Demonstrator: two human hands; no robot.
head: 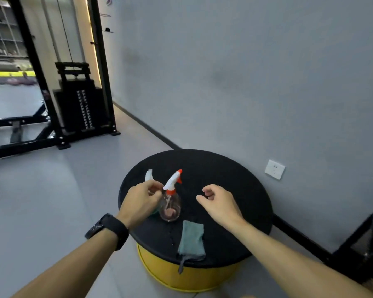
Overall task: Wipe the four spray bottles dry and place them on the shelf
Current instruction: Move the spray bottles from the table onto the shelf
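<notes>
On the round black worktop (pixel 213 168) a clear spray bottle with a white-and-orange trigger head (pixel 171 198) stands upright, long axis vertical, nozzle pointing up and away. The left hand (pixel 141 202) is right at its neck — fingers curled there, though whether they actually grip this bottle or a second white-headed bottle (pixel 149 176) half hidden behind the hand, I cannot tell. The right hand (pixel 219 203) hovers to the bottle's right, apart from it, fingers loosely curled and holding nothing. The teal cloth (pixel 192 238) lies folded at the near edge — nearer the right hand, which seems best placed to take it.
</notes>
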